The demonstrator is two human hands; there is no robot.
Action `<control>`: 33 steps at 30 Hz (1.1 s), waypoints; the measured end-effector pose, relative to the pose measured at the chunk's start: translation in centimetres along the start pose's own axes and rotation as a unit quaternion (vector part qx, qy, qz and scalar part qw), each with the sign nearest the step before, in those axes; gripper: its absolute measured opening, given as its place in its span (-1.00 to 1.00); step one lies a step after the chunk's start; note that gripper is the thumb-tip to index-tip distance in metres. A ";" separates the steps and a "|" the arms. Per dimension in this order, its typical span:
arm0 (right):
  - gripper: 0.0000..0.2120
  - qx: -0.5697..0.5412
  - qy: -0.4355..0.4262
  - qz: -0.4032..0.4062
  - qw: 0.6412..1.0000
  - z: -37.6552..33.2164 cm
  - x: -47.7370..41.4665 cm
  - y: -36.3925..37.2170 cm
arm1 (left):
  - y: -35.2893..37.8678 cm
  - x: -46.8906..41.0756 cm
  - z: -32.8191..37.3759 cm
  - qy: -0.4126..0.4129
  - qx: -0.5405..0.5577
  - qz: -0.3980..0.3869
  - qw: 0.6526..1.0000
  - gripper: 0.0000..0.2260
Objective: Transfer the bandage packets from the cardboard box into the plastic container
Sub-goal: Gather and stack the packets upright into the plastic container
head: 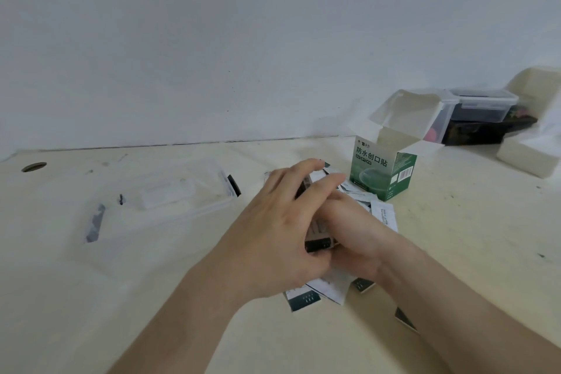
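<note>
Stack of bandage packets (317, 237) bunched btwn both hands, low over table (455, 237), just near-left of cardboard box (382, 173).
L hand (279, 222) curls over stack top, R hand (349, 234) cups its side; both gripping it. Long axis runs away from person, dark end nearest. Loose packets (303, 299) lie round wrists. Best, I'd say: square edges, pinch firm so none fan out, then turn stack to match plastic container (188, 203) at left.

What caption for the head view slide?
Gathering step: left hand and right hand clasp bandage packets beside the open cardboard box; plastic container lies further left.
</note>
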State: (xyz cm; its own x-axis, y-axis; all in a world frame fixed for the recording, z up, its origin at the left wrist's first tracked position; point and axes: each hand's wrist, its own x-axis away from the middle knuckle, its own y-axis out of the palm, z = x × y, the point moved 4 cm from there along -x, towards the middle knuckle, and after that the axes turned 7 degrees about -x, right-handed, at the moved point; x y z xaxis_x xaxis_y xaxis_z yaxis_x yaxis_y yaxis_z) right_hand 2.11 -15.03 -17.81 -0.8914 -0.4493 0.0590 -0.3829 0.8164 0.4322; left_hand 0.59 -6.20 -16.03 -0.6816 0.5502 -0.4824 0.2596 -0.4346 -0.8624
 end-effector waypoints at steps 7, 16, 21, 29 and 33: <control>-0.86 0.446 -0.108 0.136 0.878 -4.3 0.5 -4.9 | 0.0 0.4 -1.8 -0.131 -0.014 -0.113 0.985 -0.33; -0.66 0.692 0.078 0.045 0.716 -3.0 1.2 -4.8 | 1.8 0.6 -3.0 -0.210 -0.034 -0.208 0.955 -0.48; -0.79 0.659 0.039 0.073 0.748 -3.0 0.6 -4.8 | 1.0 0.6 -3.7 -0.239 0.058 -0.154 0.957 -0.70; -0.80 0.519 -0.031 0.146 0.842 -3.9 0.6 -5.9 | 2.0 0.8 -2.8 -0.165 0.026 -0.229 0.959 -0.71; -0.87 0.281 -0.059 0.181 0.941 -3.9 0.8 -6.0 | 0.4 0.2 -2.9 -0.197 0.122 -0.103 0.967 -0.79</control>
State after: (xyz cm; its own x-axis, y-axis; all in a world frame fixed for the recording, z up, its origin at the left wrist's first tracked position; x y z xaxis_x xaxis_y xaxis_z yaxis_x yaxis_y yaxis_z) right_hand 4.63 -21.73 -16.80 -0.9961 -0.0883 -0.0045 -0.0867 0.9859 -0.1433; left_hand 2.51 -4.19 -16.89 -0.9217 0.3503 -0.1668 -0.0465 -0.5265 -0.8489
